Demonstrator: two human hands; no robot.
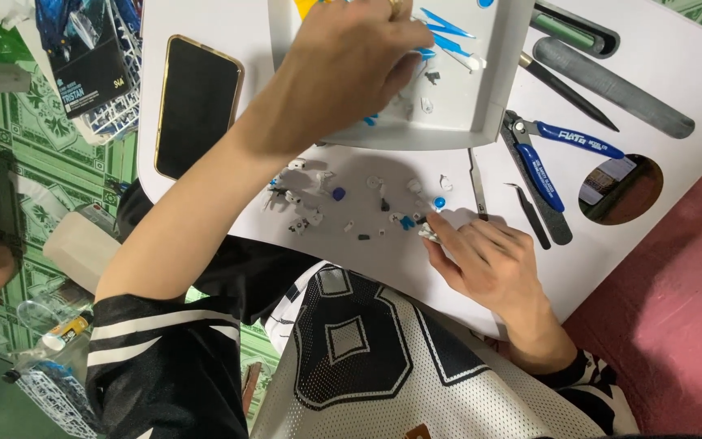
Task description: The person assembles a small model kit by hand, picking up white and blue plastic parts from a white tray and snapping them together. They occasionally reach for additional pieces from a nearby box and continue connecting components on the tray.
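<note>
**Inspector:** At the near edge of the white tabletop (676, 57), the right hand (493, 264) is pinching a small white-and-dark plastic model piece (427, 233) between thumb and forefinger, pressing it low against the surface.

**Assistant:** And the left hand (343, 65)?

**Inspector:** It is reaching into the shallow white plastic tray (497, 73), fingertips curled down among loose bits and blue plastic sprue offcuts (448, 36). Whether it is gripping anything, I cannot tell; the fingers are hiding the contact.

**Assistant:** Surroundings?

**Inspector:** Scattered small white, blue and black model parts (343, 203) are lying just left of the held piece. Blue-handled nippers (542, 158), black tweezers (530, 213) and a black smartphone (197, 106) are lying farther out.

**Assistant:** Step in hand?

**Inspector:** By my judgement, part-picking during assembly: one piece steadied, a mate being sought. Next calls for bringing the fetched part down and aligning it carefully.
</note>
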